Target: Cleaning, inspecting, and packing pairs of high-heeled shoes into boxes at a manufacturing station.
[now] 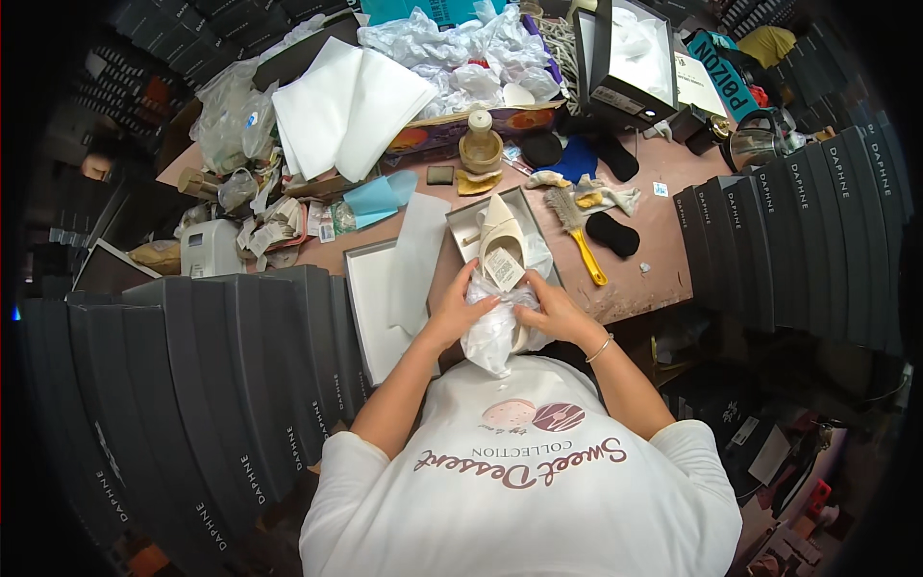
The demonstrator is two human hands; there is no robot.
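Note:
A cream pointed shoe (501, 234) with a paper tag (503, 266) lies in an open grey shoe box (462, 227) on the brown worktable. Crumpled white tissue paper (493, 332) bulges from the shoe's near end, close to my chest. My left hand (456, 305) grips the tissue on its left side, fingers curled around it. My right hand (555, 309) presses on the tissue from the right, a thin bracelet on its wrist.
A box lid (370, 313) with a white sheet (416, 260) lies left of the box. A yellow-handled brush (577, 234), black pads (611, 234), a bottle (479, 140), tissue stacks (346, 106) and clutter fill the table. Stacked dark shoe boxes (192, 385) stand left and also right (798, 240).

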